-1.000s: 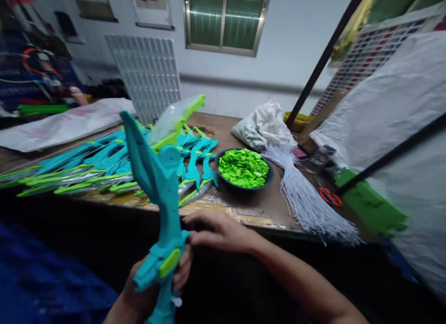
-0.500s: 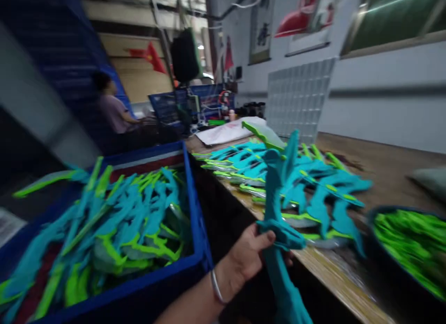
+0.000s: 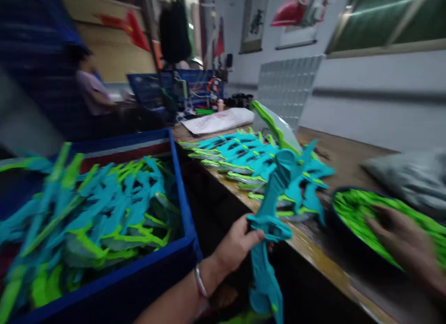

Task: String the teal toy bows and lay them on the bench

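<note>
My left hand (image 3: 239, 243), with a metal bangle on its wrist, is closed around the middle of a teal plastic toy piece (image 3: 272, 189) with a ring-like crosspiece. The piece stands nearly upright in front of the table edge. A lime-edged clear blade (image 3: 278, 129) rises behind its top; whether it is joined to the piece I cannot tell. At the right, my right hand (image 3: 400, 236) reaches into a dark tub (image 3: 362, 252) of lime-green parts (image 3: 358, 205). Motion blurs its fingers, and any grip is hidden.
At the left, a blue crate (image 3: 188, 222) holds many teal and lime pieces (image 3: 118, 208). Rows of similar pieces (image 3: 237, 152) lie along the table (image 3: 351, 143). A white sack (image 3: 219, 121) lies farther back, and a grey bag (image 3: 411, 171) sits behind the tub. Another person (image 3: 92, 87) sits far left.
My right hand has come into view at the tub of lime parts. The view has turned slightly right. My left hand still holds the teal piece, now shown more fully.
</note>
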`<state>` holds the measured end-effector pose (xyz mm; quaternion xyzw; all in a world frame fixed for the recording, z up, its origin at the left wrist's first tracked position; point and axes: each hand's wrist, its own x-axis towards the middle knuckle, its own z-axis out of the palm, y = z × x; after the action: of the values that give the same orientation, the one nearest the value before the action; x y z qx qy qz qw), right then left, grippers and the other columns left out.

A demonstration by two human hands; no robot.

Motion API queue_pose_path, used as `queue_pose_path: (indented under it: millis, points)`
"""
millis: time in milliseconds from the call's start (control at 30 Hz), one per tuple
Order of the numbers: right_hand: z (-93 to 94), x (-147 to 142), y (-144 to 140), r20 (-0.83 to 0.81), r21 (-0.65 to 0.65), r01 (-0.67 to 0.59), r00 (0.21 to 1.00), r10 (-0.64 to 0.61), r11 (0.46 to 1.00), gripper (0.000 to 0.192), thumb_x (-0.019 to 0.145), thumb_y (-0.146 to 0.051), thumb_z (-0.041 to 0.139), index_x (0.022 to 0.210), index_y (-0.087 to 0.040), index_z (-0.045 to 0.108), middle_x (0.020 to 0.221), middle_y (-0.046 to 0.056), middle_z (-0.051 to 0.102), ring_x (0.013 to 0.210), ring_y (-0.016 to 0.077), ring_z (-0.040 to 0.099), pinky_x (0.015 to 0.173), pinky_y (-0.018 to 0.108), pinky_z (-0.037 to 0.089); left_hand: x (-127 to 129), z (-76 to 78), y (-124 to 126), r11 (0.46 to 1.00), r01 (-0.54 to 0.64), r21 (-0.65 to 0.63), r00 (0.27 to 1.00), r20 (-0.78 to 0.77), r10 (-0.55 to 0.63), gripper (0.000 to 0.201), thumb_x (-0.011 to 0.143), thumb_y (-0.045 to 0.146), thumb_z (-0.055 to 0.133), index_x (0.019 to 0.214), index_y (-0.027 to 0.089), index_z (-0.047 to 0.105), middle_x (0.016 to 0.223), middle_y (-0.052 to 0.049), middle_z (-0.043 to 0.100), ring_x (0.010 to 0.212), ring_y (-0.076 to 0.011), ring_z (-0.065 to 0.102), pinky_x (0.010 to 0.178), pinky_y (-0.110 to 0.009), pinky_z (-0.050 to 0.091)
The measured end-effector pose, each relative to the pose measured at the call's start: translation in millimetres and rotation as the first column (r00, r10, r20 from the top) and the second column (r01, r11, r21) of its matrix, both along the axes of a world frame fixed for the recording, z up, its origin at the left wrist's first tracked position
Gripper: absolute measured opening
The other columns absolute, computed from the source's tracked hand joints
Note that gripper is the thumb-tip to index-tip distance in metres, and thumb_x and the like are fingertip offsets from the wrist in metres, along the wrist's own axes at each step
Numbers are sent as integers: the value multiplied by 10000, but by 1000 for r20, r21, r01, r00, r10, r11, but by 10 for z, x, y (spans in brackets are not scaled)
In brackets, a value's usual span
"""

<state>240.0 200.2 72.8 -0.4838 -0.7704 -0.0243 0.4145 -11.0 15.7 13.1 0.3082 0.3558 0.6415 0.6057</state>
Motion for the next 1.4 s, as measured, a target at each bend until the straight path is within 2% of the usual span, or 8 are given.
queue_pose_path:
  millis: [100,200,367,867,1000,1100,1267,1400]
  points:
    - [-64,174,-611,17,50,-223,975,222,974,381,994,-556,510,946,-212,666,852,111,729,734,258,711,639,414,594,58,-39,-45,999,28,-32,991,-129,-32,415,851,390,762,1144,136,615,879,-64,730,747,-187,681,702,-300,559]
    - [-189,-110,-1171,101,27,-394,915,390,919,105,1007,-283,581,1002,-232,673,1038,47,744,989,187,701,871,333,601,174,-96,-75,995,81,-62,984,-154,-90,495,865,379,756,1271,156,581,967,-64,726,789,-188,682,742,-308,570]
    - [-359,-392,-1617,146,139,-542,839,524,829,182,957,-56,600,1110,-138,655,1098,123,731,989,224,646,862,402,602,359,-121,-138,986,152,-64,978,-135,-160,464,883,343,743,1281,168,581,1113,-73,710,887,-171,656,820,-282,559]
    - [-577,-219,-1802,312,194,-460,866,390,867,246,984,-42,502,1192,-52,632,1128,188,693,1058,290,604,848,452,588,466,-167,-132,986,146,-75,925,-343,-164,460,868,405,752,1219,170,568,1053,-44,702,966,-183,638,872,-281,518]
    - [-542,-217,-1814,96,107,-414,909,405,904,217,962,-78,599,1153,-169,648,1063,104,697,1038,250,599,893,431,565,482,-183,-135,989,124,-87,898,-413,-149,452,871,441,737,1192,169,570,1022,-42,702,903,-180,642,833,-290,520]
    - [-530,-170,-1764,-211,-132,-326,932,295,936,418,927,-281,736,1306,-203,581,1201,114,625,1125,253,584,942,418,542,492,-186,-168,989,117,-86,881,-452,-143,476,877,467,722,1215,177,552,1007,-42,702,861,-188,651,795,-302,524]
    - [-585,-94,-1697,-541,-573,-587,795,273,573,518,873,-591,725,1157,-167,633,1032,59,668,927,206,638,792,317,538,522,-216,-278,997,70,-30,809,-583,-75,442,888,457,702,1193,178,547,958,-50,706,854,-219,665,805,-328,516]
    - [-626,-96,-1748,-370,-466,-463,876,309,754,295,913,-409,715,1021,-145,638,937,39,608,838,166,572,758,291,481,549,-264,-311,998,51,29,763,-646,-20,380,898,421,690,1162,183,557,954,-52,699,858,-225,668,820,-326,508]
